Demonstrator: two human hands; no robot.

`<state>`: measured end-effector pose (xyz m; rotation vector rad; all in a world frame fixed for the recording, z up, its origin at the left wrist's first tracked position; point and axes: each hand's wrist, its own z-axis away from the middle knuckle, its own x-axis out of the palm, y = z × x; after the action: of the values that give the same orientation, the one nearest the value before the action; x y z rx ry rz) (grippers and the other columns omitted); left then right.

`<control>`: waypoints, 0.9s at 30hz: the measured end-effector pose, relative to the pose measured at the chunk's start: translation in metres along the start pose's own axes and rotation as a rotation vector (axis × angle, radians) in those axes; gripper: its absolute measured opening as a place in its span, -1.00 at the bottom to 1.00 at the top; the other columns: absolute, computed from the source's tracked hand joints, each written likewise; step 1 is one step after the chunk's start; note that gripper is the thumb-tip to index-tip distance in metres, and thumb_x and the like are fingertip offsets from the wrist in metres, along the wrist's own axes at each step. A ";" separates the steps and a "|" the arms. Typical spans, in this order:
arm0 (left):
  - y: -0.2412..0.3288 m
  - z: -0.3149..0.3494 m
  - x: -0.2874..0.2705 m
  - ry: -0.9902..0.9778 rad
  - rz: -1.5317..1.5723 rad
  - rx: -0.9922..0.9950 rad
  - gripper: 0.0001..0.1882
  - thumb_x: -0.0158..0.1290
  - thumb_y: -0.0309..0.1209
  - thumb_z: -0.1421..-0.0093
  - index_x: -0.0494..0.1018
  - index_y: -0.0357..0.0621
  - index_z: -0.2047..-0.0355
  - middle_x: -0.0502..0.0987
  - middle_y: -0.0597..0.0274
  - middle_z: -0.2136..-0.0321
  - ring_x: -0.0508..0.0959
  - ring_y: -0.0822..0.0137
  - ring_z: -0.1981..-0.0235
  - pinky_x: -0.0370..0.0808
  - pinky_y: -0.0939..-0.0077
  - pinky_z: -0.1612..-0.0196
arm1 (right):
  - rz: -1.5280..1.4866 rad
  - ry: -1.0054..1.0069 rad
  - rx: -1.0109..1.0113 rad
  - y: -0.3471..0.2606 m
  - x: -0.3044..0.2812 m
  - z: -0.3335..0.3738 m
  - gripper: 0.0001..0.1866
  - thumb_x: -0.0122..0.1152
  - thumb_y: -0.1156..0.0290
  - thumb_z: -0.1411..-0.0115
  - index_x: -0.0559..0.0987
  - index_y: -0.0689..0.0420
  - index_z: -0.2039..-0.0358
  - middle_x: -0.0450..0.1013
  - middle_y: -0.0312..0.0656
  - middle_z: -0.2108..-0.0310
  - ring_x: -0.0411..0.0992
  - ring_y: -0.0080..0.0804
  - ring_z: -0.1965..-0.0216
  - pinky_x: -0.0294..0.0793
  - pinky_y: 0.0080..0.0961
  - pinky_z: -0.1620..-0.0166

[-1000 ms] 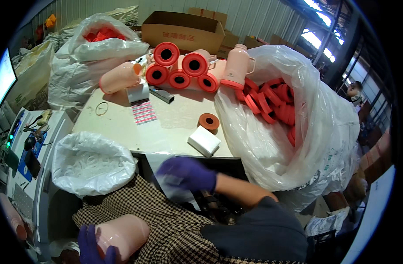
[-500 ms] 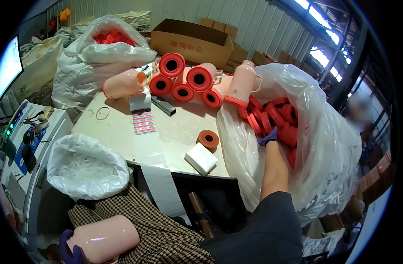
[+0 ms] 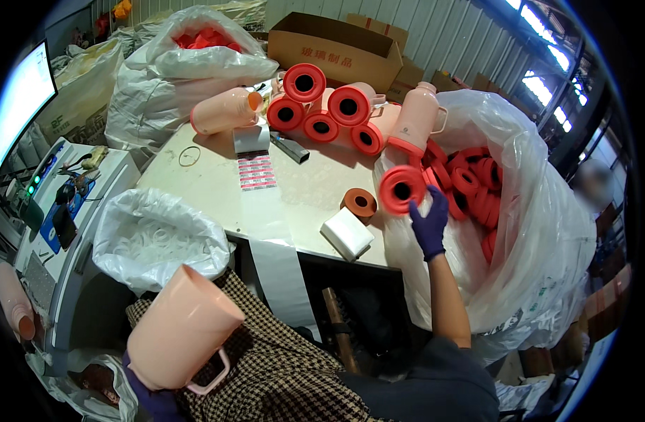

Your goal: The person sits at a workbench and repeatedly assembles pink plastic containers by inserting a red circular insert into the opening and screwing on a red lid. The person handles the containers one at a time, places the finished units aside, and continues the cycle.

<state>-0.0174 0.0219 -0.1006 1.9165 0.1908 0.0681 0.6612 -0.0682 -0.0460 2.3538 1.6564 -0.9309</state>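
Observation:
My left hand (image 3: 148,395), in a purple glove, is closed round a pink jug body (image 3: 181,327) above my lap. Its wide end tilts up to the right, and its handle hangs at the lower right. My right hand (image 3: 432,224), also gloved, grips the edge of a red ring-shaped base (image 3: 401,190) with a dark centre. This base is held over the near left side of a large clear plastic bag (image 3: 533,232) full of similar red bases (image 3: 470,179). Past it, an upright pink jug (image 3: 415,119) stands at the table's right end.
Several pink jugs with red bases (image 3: 321,127) lie stacked at the table's back, near a cardboard box (image 3: 329,60). On the white table (image 3: 210,186) are a label strip (image 3: 257,174), a brown tape roll (image 3: 359,204) and a white block (image 3: 348,234). A bag of clear rings (image 3: 160,243) stands left.
My right hand has come out of the bag with a red base. My left hand has raised the pink jug body and turned its wide end upward. The view has shifted slightly.

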 end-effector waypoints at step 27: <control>0.008 0.020 0.019 -0.045 0.271 -0.207 -0.55 -0.28 -0.20 -0.51 0.27 -0.24 -0.24 0.43 0.07 -0.15 0.45 0.21 -0.15 0.37 0.26 -0.22 | -1.124 -0.345 0.195 -0.227 0.038 0.038 -0.38 0.09 0.13 -0.40 0.34 0.34 -0.29 0.41 -0.03 -0.20 0.36 -0.28 -0.20 0.28 -0.35 -0.26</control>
<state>0.0046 0.0039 -0.1008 1.7245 -0.1044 0.2177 0.4531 0.0362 -0.0413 1.0362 2.7682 -1.5465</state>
